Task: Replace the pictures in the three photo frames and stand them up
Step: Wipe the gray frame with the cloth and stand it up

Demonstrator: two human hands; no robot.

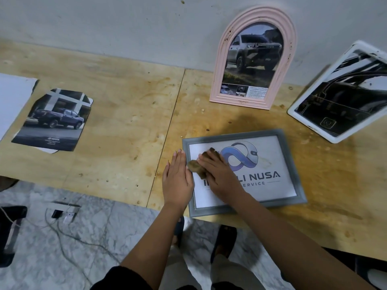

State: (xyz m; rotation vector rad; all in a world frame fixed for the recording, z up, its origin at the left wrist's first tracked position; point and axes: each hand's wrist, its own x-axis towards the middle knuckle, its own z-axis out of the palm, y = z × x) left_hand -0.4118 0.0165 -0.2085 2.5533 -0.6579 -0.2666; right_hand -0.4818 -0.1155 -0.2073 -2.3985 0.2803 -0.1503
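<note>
Near the front edge of the plywood table (pixel 125 101), flat and face up: grey frame (pixel 230 136), logo print already behind its glass, not yet stood up. Steadied at its left rail by the left hand (pixel 178 181), which lies palm down with fingers straight and released, gripping nothing. Wiped, by the look of it, by the right hand (pixel 217 174), fingers curled around a bunched brown cloth (pixel 195 166) and pressing it onto the glass over the print's left part.

Further back, against the wall: pink arched frame (pixel 240 103), upright, truck picture inside. Off to the right, well apart from the grey one: white frame (pixel 310 123), propped at a lean (dark picture inside, detail hard to read). Far left on the table: loose truck photo (pixel 54 122), lying flat beside a white sheet (pixel 12 97).

Likely step: cleaning the glass before standing the last frame.

Risks from here:
- Sits close to the table edge, bottom rail almost at the lip; could slide off toward the floor under a hard wiping stroke toward the body, since only a flat palm restrains it.
- Could crack the glass or shift the print under too much downward pressure.
- Could topple when stood up if the back stand is not opened properly (back not visible, so cannot tell).
</note>
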